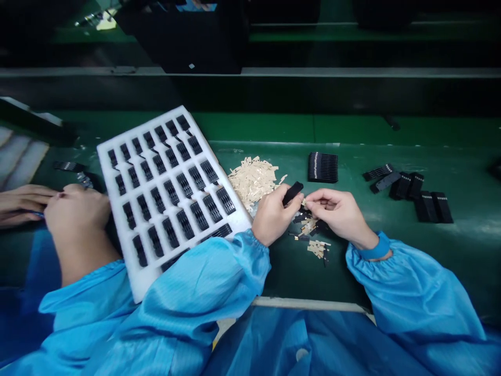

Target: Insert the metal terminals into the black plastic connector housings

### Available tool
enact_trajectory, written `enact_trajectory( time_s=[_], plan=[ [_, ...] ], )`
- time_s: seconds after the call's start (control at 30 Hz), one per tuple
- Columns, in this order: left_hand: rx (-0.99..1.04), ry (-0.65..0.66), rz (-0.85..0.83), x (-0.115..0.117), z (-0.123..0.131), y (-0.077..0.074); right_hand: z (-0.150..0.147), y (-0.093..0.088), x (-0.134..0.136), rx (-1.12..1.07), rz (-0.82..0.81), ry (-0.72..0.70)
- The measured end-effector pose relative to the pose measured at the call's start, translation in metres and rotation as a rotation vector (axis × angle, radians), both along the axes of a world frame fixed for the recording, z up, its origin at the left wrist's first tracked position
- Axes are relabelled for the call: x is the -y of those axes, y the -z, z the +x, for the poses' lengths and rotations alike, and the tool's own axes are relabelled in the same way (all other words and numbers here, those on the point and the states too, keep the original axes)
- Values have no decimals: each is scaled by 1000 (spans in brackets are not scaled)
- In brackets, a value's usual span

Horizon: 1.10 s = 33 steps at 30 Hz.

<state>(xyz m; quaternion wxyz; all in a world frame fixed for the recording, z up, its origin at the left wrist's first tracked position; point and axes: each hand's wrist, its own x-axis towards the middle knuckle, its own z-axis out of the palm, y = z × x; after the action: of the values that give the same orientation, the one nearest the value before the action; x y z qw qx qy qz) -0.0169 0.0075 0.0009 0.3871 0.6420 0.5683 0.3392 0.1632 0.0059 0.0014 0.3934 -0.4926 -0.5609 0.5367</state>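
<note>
My left hand (271, 215) is closed around a narrow black plastic piece (293, 193), whose end sticks up past the thumb and fingers. Thumb and forefinger of my right hand (340, 213) are pinched together at its near end, on what looks like a small pale strip (304, 201). Both hands meet just above the bench. Beyond my left hand lies a heap of flat cream-coloured strips (253, 177). Below the fingers, more strips (319, 247) and small black bits are scattered.
A white foam tray (143, 282) with rows of black slotted parts stands left, partly under my left sleeve. Black parts (323, 167) sit in a block behind my hands; several loose ones (428, 206) lie right. A co-worker's hands (78, 209) are at far left.
</note>
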Motion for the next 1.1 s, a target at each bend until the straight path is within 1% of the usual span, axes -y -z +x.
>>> enact_trajectory(
  time_s=[0.1, 0.27, 0.33, 0.43, 0.5, 0.63, 0.73, 0.8, 0.9, 0.97, 1.03, 1.1],
  plan=[
    [-107, 2, 46, 3, 1, -2, -2, 5, 3, 90, 82, 68],
    [-159, 26, 100, 6, 2, -4, -5, 8, 7, 214, 219, 146],
    [-153, 2, 112, 6, 1, -4, -6, 8, 8, 257, 251, 161],
    [-122, -65, 136, 7, 1, -5, -7, 6, 8, 284, 257, 179],
    [-109, -47, 144, 7, 1, -5, -7, 5, 8, 286, 256, 188],
    [-118, 47, 125, 8, 2, -3, -6, 4, 8, 276, 260, 173],
    [-138, 57, 101, 7, 2, -2, -7, 2, 9, 298, 294, 133],
    [-160, 34, 95, 5, 2, -3, -7, 0, 9, 306, 318, 116],
    [-240, -73, 104, 2, -2, -8, -7, 1, 8, 253, 276, 141],
    [-351, -143, 110, 0, -6, -12, -6, 2, 5, 175, 209, 190],
    [-486, -152, 123, -2, -9, -15, -5, 3, 1, 98, 141, 233],
    [-605, -114, 151, -2, -12, -15, -3, 3, -3, 53, 94, 249]
  ],
)
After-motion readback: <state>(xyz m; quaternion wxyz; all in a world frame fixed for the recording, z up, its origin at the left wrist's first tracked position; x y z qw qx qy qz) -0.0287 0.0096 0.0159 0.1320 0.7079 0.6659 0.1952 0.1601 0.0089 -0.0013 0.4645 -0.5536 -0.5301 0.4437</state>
